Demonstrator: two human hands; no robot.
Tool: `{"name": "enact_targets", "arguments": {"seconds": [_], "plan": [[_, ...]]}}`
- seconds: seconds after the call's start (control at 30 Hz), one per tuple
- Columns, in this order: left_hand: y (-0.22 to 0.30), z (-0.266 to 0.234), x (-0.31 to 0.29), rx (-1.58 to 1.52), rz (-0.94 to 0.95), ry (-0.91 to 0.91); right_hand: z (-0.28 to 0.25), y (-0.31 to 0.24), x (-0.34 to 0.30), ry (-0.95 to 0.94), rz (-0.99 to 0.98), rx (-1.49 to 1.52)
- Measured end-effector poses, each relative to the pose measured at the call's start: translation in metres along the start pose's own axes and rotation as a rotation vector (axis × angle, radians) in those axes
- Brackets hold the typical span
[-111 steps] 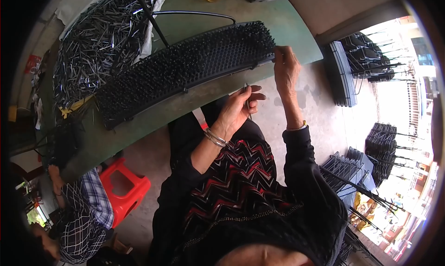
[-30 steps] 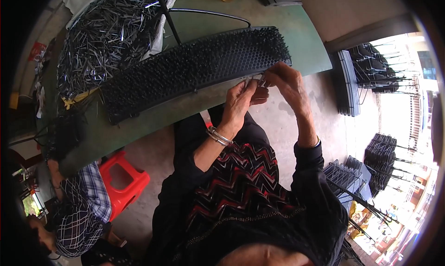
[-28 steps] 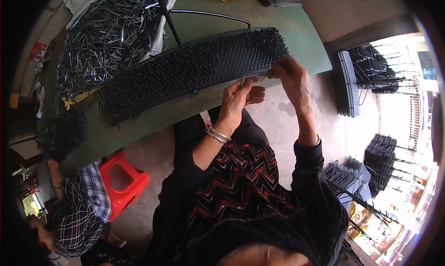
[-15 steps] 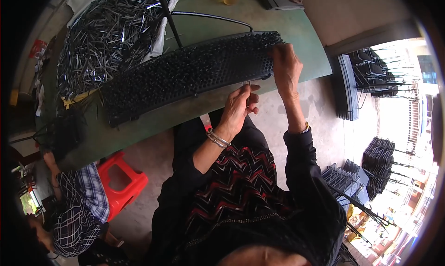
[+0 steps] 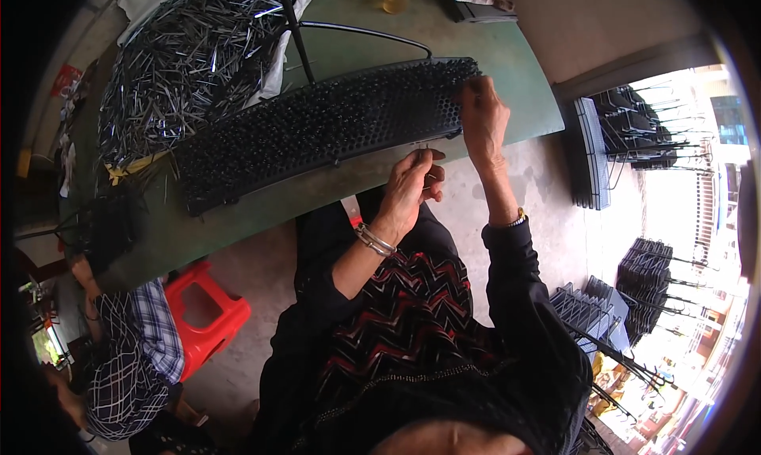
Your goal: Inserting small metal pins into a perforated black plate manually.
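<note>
My left hand (image 5: 404, 187) pinches thin strips (image 5: 426, 147) at the black panel's (image 5: 317, 126) four o'clock, likely keeping them close; my right hand (image 5: 485, 128) touches three o'clock, grip unclear.

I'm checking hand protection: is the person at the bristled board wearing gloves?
No, the left hand and the right hand both show bare skin, the latter at the dark bristled board's right end.

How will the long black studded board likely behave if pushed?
The board probably slides rather than rolls, being long and broad. It seems stiff, with no folds showing. The black rod seemingly joined to its far edge may swing along.
</note>
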State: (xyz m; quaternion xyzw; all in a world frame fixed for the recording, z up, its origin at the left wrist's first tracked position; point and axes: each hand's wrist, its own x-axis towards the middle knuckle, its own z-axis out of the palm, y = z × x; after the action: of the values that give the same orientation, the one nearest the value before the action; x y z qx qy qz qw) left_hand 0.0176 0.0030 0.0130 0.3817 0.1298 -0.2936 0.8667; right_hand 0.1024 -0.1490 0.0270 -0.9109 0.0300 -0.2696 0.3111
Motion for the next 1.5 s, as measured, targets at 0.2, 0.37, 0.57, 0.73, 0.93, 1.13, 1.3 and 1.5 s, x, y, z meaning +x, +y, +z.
{"name": "enact_targets", "arguments": {"seconds": [0.2, 0.37, 0.57, 0.73, 0.93, 1.13, 1.3, 1.5], "plan": [[0.002, -0.004, -0.001, 0.021, -0.029, -0.031, -0.001, 0.002, 0.006, -0.094, 0.045, 0.013], [0.004, -0.004, -0.003, -0.003, 0.012, -0.084, -0.011, -0.008, 0.012, -0.199, 0.076, 0.023], [0.007, 0.000, -0.007, -0.007, 0.003, -0.092, -0.005, 0.002, 0.010, -0.175, -0.067, -0.188], [0.009, -0.001, -0.009, -0.009, 0.004, -0.089, -0.003, 0.002, 0.012, -0.087, -0.105, -0.327], [0.007, 0.001, -0.007, 0.097, 0.018, -0.079, -0.012, 0.002, 0.003, -0.128, -0.067, -0.311], [0.005, 0.002, -0.006, 0.124, 0.035, -0.127, -0.025, -0.003, -0.009, -0.163, 0.007, -0.006], [0.007, -0.002, -0.005, 0.125, 0.051, -0.215, -0.060, -0.020, -0.028, -0.723, 0.175, 0.454], [0.006, -0.001, -0.004, 0.181, -0.030, -0.232, -0.065, -0.026, -0.034, -0.834, 0.407, 0.699]]}}
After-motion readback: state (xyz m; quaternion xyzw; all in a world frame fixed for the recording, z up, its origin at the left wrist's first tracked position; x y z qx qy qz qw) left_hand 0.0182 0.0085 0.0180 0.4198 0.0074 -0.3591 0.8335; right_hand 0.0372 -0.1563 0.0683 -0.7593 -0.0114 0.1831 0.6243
